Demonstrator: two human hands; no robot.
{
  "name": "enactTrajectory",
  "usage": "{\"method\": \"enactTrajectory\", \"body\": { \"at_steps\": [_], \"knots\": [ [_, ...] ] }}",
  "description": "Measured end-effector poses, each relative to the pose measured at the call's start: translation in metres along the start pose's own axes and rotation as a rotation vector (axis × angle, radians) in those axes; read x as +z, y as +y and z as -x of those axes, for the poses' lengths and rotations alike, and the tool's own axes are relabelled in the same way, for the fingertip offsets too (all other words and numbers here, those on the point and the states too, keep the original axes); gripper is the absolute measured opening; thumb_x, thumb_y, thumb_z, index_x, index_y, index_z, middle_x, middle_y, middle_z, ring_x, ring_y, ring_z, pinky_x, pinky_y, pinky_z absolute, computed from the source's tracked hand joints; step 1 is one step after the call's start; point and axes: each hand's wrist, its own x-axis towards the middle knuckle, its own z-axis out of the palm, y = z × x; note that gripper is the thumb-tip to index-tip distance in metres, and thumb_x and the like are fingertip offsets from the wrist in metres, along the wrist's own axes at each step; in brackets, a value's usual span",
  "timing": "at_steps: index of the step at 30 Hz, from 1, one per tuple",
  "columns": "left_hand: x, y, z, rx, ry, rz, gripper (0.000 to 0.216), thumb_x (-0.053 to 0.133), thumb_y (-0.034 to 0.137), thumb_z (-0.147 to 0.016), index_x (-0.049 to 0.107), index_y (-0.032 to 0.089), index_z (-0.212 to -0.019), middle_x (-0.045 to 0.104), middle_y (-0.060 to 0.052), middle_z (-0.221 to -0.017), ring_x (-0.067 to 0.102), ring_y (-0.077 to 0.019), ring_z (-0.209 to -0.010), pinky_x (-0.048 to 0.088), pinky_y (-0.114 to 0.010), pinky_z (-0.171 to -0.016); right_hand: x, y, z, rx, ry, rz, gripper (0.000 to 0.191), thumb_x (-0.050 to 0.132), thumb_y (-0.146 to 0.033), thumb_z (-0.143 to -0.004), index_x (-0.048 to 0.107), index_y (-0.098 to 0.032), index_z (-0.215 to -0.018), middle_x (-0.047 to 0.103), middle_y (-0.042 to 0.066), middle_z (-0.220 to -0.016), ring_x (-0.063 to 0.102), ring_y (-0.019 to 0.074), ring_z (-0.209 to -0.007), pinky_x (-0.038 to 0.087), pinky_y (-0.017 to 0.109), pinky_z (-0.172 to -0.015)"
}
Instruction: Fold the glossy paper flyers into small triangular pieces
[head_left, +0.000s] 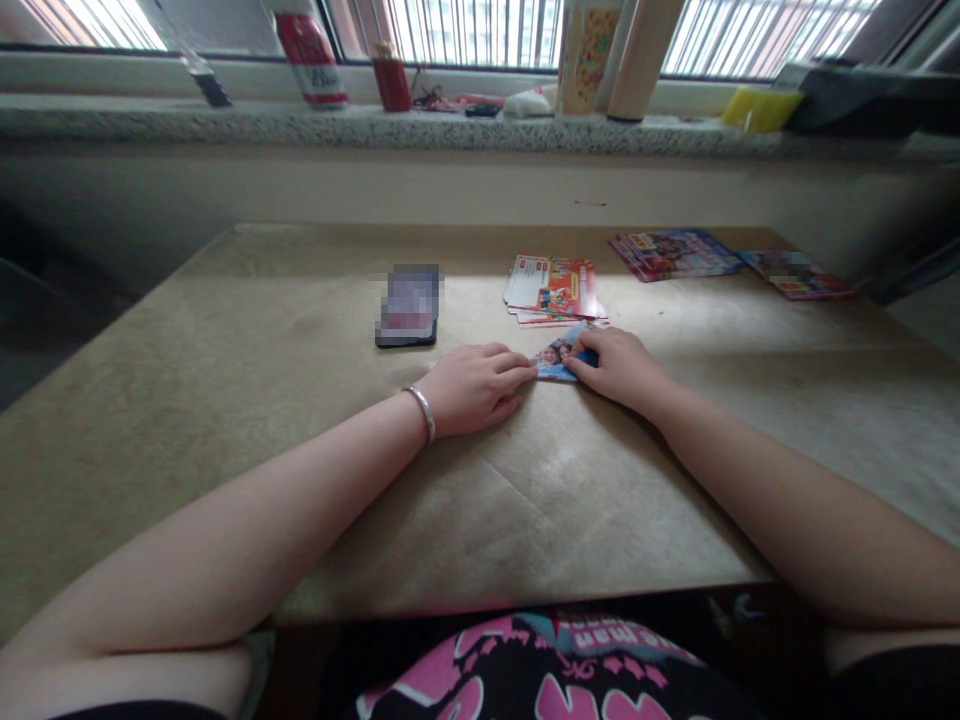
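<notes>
The left hand (484, 390) lies palm down, its grip unclosed, fingertips touching the nine o'clock edge of the picture card (551, 355). The right hand (619, 365) holds that card in a narrow grip of thumb and fingers, at its three o'clock side. On the pale tabletop (187, 340), measured from the card, a phone (410, 303) lies toward ten o'clock, a loose card stack (551, 285) at twelve, and two card piles (675, 253) between one and two o'clock. Beyond, at twelve, a speckled windowsill (450, 130) carries a drink can (311, 60) toward its left.
</notes>
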Motion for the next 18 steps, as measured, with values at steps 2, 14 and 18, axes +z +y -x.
{"method": "enactTrajectory", "body": {
  "at_steps": [2, 14, 18],
  "knots": [
    [-0.0005, 0.0017, -0.0006, -0.01, 0.0, -0.015, 0.035, 0.049, 0.029, -0.092, 0.06, 0.016, -0.122, 0.064, -0.011, -0.119, 0.059, -0.0227, -0.106, 0.052, -0.039, -0.089, 0.0014, 0.0011, -0.001, 0.008, 0.004, -0.015, 0.024, 0.053, -0.04, -0.084, 0.065, -0.02, -0.078, 0.07, 0.008, -0.087, 0.06, 0.0232, -0.084, 0.04, 0.032, -0.072],
    [-0.0009, 0.0048, -0.0006, -0.031, -0.042, -0.102, 0.038, 0.049, 0.031, -0.092, 0.058, 0.015, -0.125, 0.064, -0.011, -0.113, 0.058, -0.0227, -0.104, 0.052, -0.037, -0.088, -0.0005, 0.001, -0.0046, 0.019, -0.03, -0.085, 0.022, 0.054, -0.038, -0.084, 0.065, -0.02, -0.075, 0.069, 0.007, -0.083, 0.06, 0.0211, -0.078, 0.039, 0.03, -0.068],
    [-0.0019, 0.0086, -0.0018, -0.056, -0.052, -0.132, 0.037, 0.047, 0.033, -0.093, 0.058, 0.016, -0.125, 0.064, -0.01, -0.112, 0.058, -0.0229, -0.103, 0.052, -0.036, -0.084, 0.0007, 0.0016, -0.0049, 0.014, -0.023, -0.065, 0.022, 0.054, -0.038, -0.084, 0.064, -0.02, -0.075, 0.069, 0.007, -0.083, 0.06, 0.0208, -0.078, 0.038, 0.03, -0.067]
  ]
}}
